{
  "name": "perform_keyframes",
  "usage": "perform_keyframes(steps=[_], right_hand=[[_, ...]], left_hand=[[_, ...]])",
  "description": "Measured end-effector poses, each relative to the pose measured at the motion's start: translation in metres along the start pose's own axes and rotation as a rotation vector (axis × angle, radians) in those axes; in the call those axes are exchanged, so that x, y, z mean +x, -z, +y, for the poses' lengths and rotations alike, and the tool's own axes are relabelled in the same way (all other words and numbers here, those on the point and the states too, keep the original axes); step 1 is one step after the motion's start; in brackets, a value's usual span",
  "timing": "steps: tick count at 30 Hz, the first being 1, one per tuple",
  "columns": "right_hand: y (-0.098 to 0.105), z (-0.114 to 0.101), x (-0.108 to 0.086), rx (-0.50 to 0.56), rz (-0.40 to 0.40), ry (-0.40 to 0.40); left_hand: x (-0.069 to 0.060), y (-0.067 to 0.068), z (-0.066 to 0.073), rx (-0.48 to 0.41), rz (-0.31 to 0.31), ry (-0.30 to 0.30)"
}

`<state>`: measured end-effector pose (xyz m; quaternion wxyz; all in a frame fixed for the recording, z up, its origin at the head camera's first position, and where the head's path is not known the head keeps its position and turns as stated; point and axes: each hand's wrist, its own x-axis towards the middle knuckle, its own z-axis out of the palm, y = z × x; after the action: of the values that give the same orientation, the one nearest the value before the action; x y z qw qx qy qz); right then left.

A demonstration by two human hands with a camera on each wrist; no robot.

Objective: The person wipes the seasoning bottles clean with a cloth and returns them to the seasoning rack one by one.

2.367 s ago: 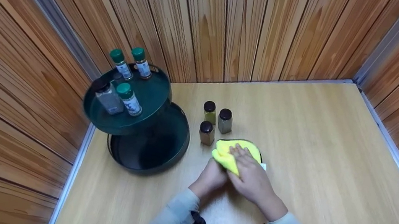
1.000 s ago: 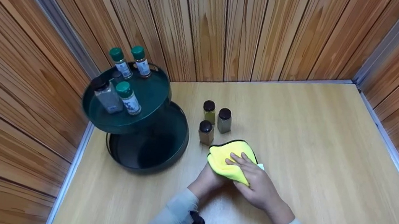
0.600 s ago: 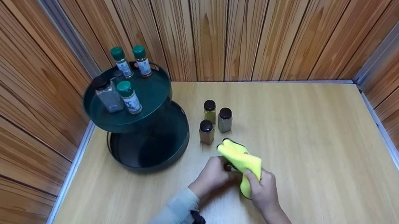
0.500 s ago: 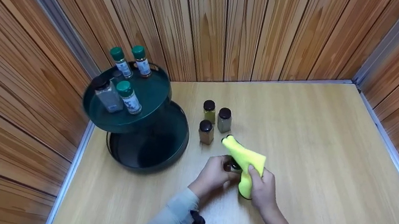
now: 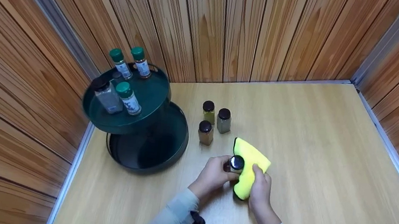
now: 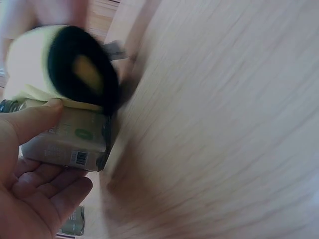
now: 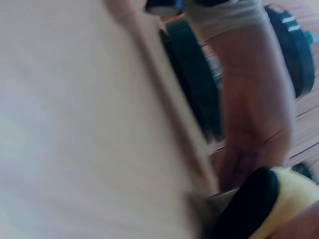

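My left hand [image 5: 214,172] grips a square spice jar [image 5: 236,164] with a shiny dark cap. In the left wrist view the jar [image 6: 65,139] shows a printed label and barcode, with the thumb across its side and fingers beneath. A yellow cloth [image 5: 252,158] with black edging lies against the jar's right side. My right hand [image 5: 262,191] pinches this cloth, thumb on top; its other fingers are mostly hidden. The right wrist view is blurred, with the cloth [image 7: 294,196] at its lower right, near the left hand [image 7: 254,119].
Three dark-capped spice jars [image 5: 206,133] stand beyond the left hand. A dark green two-tier round rack [image 5: 153,111] stands at left, bearing green-capped bottles [image 5: 130,99] and a dark-capped jar [image 5: 107,96] on top. Wood-panelled walls [image 5: 210,28] border the table [image 5: 315,142].
The right hand, earlier spread over the cloth on the jar, now pinches the cloth. The cloth has shifted right, uncovering the jar's cap. The left hand has barely moved.
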<state>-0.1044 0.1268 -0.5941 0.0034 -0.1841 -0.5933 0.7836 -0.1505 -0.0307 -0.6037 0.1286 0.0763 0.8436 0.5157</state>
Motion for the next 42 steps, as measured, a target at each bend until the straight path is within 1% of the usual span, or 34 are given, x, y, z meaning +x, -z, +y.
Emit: perform_keyframes(steps=[2,4,7,9,11,14,17,20,22,24,27,29,31,33,35,37,39,41,42], right_hand=[[0.001,0.000,0.003,-0.009,-0.015,-0.048],[0.002,-0.004,0.006,-0.001,-0.036,-0.082],[0.001,-0.017,0.008,0.040,-0.077,-0.102],[0.000,-0.027,0.007,0.094,-0.094,-0.082],[-0.001,-0.036,0.005,0.144,-0.112,-0.039],[-0.002,-0.041,0.001,0.194,-0.126,0.014],[-0.002,-0.034,0.000,0.184,-0.105,0.030],[-0.001,-0.019,0.003,0.123,-0.080,0.021],[0.001,-0.008,0.007,0.071,-0.079,0.003],[0.002,-0.002,0.009,0.026,-0.082,-0.021],[0.003,-0.005,0.010,0.019,-0.093,-0.067],[0.001,-0.014,0.010,0.049,-0.102,-0.087],[0.000,-0.024,0.009,0.097,-0.112,-0.090],[-0.001,-0.032,0.008,0.152,-0.126,-0.065],[0.000,-0.037,0.006,0.185,-0.149,-0.026],[0.002,-0.037,0.005,0.205,-0.171,0.016],[0.004,-0.032,0.006,0.199,-0.179,0.043],[0.006,-0.024,0.008,0.170,-0.169,0.046],[0.007,-0.019,0.009,0.148,-0.159,0.034]], left_hand=[[0.000,0.000,0.000,-0.006,-0.002,0.008],[0.001,0.000,-0.001,0.000,0.003,0.005],[0.001,0.000,-0.001,0.018,0.010,-0.006],[0.001,0.000,-0.001,0.033,0.016,-0.024],[0.000,-0.001,-0.002,0.038,0.024,-0.042],[-0.001,-0.002,-0.001,0.048,0.035,-0.069],[-0.001,-0.002,-0.001,0.042,0.031,-0.059],[-0.001,-0.001,0.000,0.026,0.021,-0.030],[-0.001,0.000,0.001,0.009,0.012,0.008],[-0.001,0.000,0.002,-0.001,0.006,0.032],[0.000,0.000,0.002,-0.008,0.002,0.055],[0.000,-0.001,0.002,0.002,0.005,0.040],[0.000,-0.001,0.001,0.015,0.012,0.017],[-0.001,-0.001,0.000,0.029,0.018,-0.010],[-0.002,-0.002,-0.001,0.044,0.026,-0.035],[-0.002,-0.002,-0.001,0.051,0.031,-0.049],[-0.002,-0.003,-0.001,0.061,0.034,-0.057],[-0.002,-0.002,-0.001,0.056,0.032,-0.048],[-0.001,-0.002,-0.001,0.050,0.030,-0.039]])
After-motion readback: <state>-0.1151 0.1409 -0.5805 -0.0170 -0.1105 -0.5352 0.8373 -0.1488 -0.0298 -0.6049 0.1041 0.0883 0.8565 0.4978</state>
